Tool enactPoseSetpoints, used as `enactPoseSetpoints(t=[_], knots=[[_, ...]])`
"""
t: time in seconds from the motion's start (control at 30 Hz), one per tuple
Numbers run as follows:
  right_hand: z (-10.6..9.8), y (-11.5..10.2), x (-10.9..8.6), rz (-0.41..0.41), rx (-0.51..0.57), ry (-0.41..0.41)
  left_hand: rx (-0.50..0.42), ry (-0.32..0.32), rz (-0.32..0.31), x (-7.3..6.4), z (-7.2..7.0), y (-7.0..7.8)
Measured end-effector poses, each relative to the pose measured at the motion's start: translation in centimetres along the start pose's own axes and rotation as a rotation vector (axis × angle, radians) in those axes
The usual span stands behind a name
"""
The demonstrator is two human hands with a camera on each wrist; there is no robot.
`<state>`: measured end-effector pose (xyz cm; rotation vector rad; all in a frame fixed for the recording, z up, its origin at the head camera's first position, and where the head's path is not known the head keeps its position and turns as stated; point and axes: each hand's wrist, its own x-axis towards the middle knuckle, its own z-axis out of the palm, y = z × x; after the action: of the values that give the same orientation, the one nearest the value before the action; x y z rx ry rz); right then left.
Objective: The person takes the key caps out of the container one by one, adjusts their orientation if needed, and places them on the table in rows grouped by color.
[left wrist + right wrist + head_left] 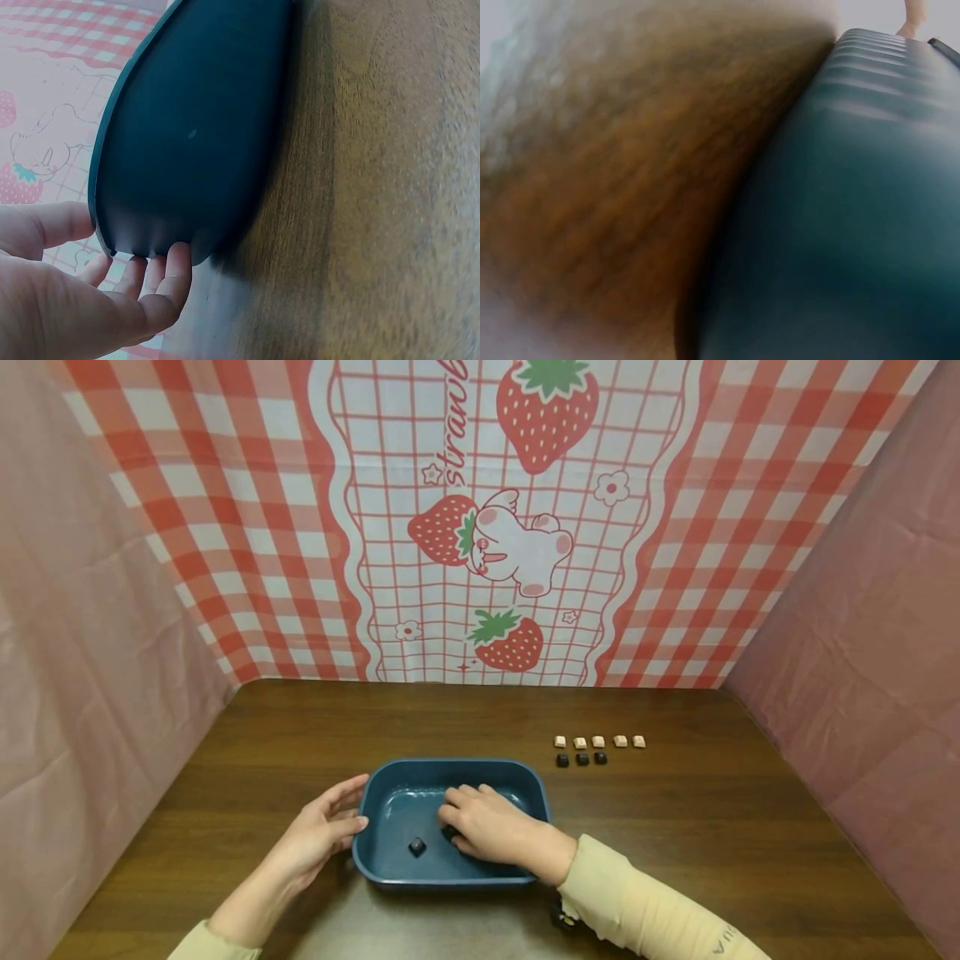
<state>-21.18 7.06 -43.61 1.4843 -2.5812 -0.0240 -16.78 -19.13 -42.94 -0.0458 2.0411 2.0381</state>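
Note:
A dark blue rectangular tray (pixel 457 881) sits on the table. My left hand (pixel 318 835) holds its left end, thumb at the rim and fingers against the outer wall; the left wrist view shows this hand (pixel 97 300) on the tray (pixel 191 112) up close. Inside the tray is my right hand (pixel 487 822), fingers curled down around a small dark thing, apparently a black keycap (pixel 449 832), mostly hidden under them. Another black keycap (pixel 417 846) lies on the tray floor to its left. The right wrist view shows the tray's outer wall (pixel 840 210), not the fingers.
Right of the tray, several cream keycaps (pixel 597 742) form a row, with a shorter row of black keycaps (pixel 582 759) just in front. A strawberry-print checked cloth (pixel 517 568) hangs behind the brown wooden table (pixel 675 827), with pink cloth at both sides.

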Motion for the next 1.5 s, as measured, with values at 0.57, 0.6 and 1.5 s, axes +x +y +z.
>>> enactPoseSetpoints(t=[0.57,0.6,1.5], knots=[[-2.6,1.2,-2.0,-0.026,-0.057,0.000,0.006,0.006,-0.001,-0.1,0.1,0.0],[-2.9,1.3,-2.1,-0.023,-0.051,-0.002,0.006,0.005,-0.002,-0.1,0.1,0.0],[-9.8,7.0,-6.8,0.112,-0.087,0.132,0.016,0.009,-0.002,-0.2,0.2,0.1]])
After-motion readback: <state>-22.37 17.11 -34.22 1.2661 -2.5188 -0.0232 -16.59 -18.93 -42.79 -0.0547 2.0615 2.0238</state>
